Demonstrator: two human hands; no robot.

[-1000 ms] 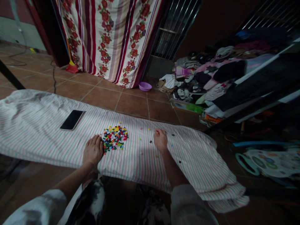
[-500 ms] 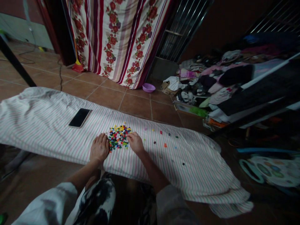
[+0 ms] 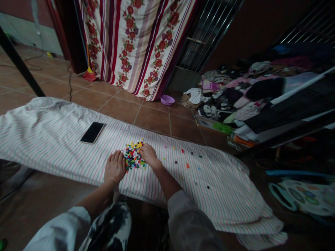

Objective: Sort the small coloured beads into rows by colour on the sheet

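A pile of small multicoloured pieces (image 3: pixel 134 159), too small to name in kind, lies on the striped cloth (image 3: pixel 78 164). My left hand (image 3: pixel 114 168) rests flat on the cloth with its fingers stretched out, against the pile's left edge. At the upper right of the pile, my right hand (image 3: pixel 149 155) has its fingers drawn together low over the pieces; what is between the fingertips is hidden. Right of that hand, several single pieces and small clusters lie spread out, among them an orange cluster (image 3: pixel 187 165), a red one (image 3: pixel 182 151) and a black piece (image 3: pixel 208 187).
A phone (image 3: pixel 92 132) lies on the cloth, left of the pile. Beyond the cloth-covered surface are a purple bowl (image 3: pixel 167 100), a broom (image 3: pixel 89 74) and a hanging floral curtain (image 3: pixel 146 42). Heaped clothes (image 3: pixel 235 87) fill the back right, with a dark bar (image 3: pixel 282 134) in front.
My right hand has shifted slightly left and up, further over the pile. The left hand keeps its place beside the pieces. The whole view has moved a little.
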